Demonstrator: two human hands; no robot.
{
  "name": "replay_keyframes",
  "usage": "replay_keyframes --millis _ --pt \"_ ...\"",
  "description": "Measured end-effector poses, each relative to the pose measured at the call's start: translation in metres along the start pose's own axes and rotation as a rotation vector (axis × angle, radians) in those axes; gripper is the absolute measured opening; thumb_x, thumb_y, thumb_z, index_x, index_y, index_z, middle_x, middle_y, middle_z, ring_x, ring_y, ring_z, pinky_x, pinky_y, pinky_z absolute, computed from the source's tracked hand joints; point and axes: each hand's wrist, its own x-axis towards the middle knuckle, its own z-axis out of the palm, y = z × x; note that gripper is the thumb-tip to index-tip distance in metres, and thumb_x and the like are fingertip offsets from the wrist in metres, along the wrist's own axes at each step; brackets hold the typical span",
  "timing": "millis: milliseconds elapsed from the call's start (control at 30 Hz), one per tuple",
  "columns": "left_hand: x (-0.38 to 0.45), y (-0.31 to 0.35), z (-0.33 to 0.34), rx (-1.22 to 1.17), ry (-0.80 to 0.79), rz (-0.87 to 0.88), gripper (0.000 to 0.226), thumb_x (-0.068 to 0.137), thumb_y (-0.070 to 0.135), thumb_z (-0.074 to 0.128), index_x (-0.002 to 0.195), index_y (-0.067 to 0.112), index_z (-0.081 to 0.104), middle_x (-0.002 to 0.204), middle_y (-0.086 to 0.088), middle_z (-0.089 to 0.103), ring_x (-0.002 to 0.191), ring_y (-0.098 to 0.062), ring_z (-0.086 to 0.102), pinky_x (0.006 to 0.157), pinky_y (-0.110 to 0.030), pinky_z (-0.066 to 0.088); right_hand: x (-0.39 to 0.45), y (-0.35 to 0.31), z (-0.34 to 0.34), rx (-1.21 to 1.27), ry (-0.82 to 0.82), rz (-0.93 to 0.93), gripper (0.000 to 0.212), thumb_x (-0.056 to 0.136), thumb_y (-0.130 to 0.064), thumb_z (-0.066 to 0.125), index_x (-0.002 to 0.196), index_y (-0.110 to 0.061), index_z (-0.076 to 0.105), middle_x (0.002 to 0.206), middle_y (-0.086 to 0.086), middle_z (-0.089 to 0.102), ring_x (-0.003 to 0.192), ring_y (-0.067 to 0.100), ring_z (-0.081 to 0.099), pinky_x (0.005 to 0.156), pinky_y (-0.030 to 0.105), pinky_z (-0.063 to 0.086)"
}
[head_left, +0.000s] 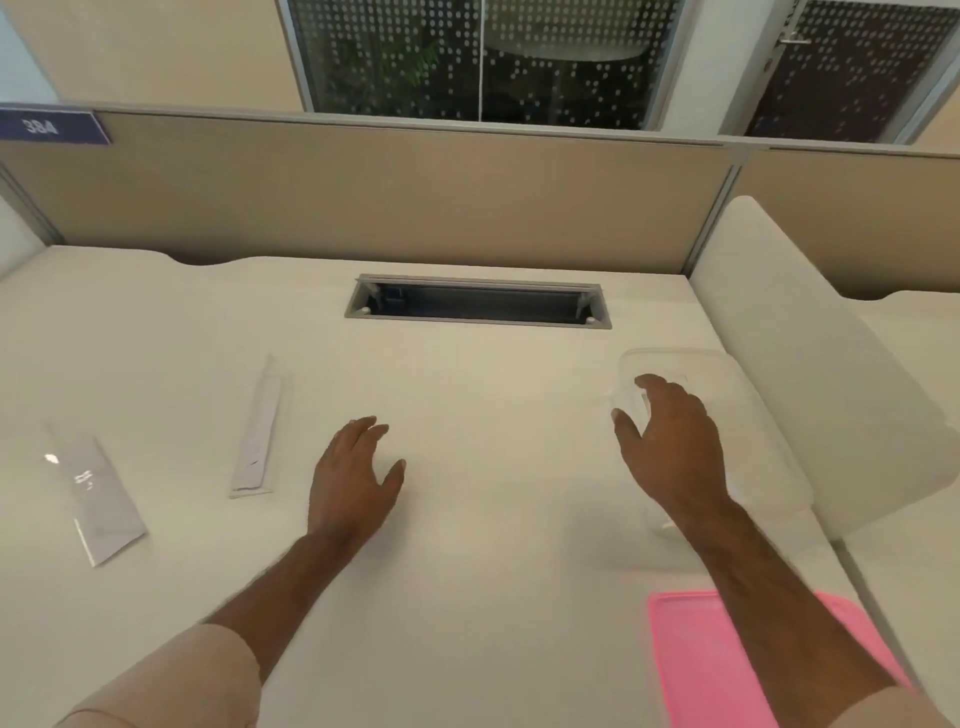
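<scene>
Both loose-fingered, empty: R hand (667, 447) at clear container (753, 431), L hand (353, 473) over desk (493, 389); tag (52, 126) reads "384".

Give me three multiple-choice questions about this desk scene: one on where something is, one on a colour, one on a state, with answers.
1. Where is the clear container? A far left. B centre. C at the right, under the right hand.
2. What colour is the flat lid? A pink. B green. C black.
3. How is the left hand? A fisted. B gripping something. C open, fingers relaxed.
Answers: C, the hand reaches over its near-left corner; A, it shows bright pink beneath the right forearm; C, its fingers are spread and hold nothing.
</scene>
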Motion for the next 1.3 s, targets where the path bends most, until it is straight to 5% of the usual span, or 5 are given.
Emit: replay_keyframes --millis 233,433,667,1000,1300 --pt "0.015 -0.061 -0.057 0.064 0.245 -0.216 0.037 0.084 0.014 0.073 0.12 0.01 0.065 0.125 -0.01 0.063 0.116 -0.034 0.055 0.096 -0.045 0.046 -0.007 -0.086 0.052 0.146 -0.26 -0.245 0.053 0.093 -0.039 0.057 0.142 -0.021 0.045 0.145 -0.001 0.05 0.133 0.02 0.044 0.109 0.035 0.035" --pt "0.014 -0.103 -0.064 0.022 0.073 -0.513 0.049 0.088 0.037 0.069 0.129 0.01 0.061 0.124 -0.01 0.066 0.114 -0.034 0.06 0.093 -0.043 0.049 -0.015 -0.147 0.099 0.206 -0.431 -0.345 0.05 0.093 -0.039 0.056 0.14 -0.022 0.047 0.144 -0.005 0.05 0.133 0.015 0.043 0.108 0.029 0.034" --pt "0.012 -0.113 -0.064 -0.162 0.033 -0.638 0.025 0.092 0.032 0.053 0.078 0.019 0.068 0.069 0.005 0.068 0.072 -0.024 0.065 0.067 -0.034 0.052 -0.022 -0.181 0.136 0.275 -0.518 -0.33 0.043 0.092 -0.038 0.058 0.133 -0.025 0.053 0.137 -0.01 0.054 0.126 0.011 0.049 0.104 0.028 0.039" --pt "-0.009 -0.125 -0.081 -0.201 0.129 -0.258 0.01 0.091 0.018 0.07 0.083 0.019 0.075 0.078 0.012 0.068 0.078 -0.016 0.059 0.072 -0.031 0.043 -0.024 -0.169 0.136 0.589 -0.44 -0.123 0.037 0.091 -0.021 0.064 0.126 -0.031 0.057 0.116 -0.011 0.062 0.112 0.009 0.058 0.086 0.031 0.051" --pt "-0.022 -0.115 -0.105 -0.308 0.011 -0.076 0.011 0.085 0.015 0.078 0.085 0.026 0.077 0.08 0.023 0.067 0.091 -0.004 0.059 0.073 -0.011 0.041 -0.033 -0.165 0.114 0.78 -0.395 -0.122 0.049 0.09 -0.019 0.066 0.13 -0.044 0.053 0.11 -0.018 0.06 0.09 0.001 0.061 0.071 0.009 0.047"
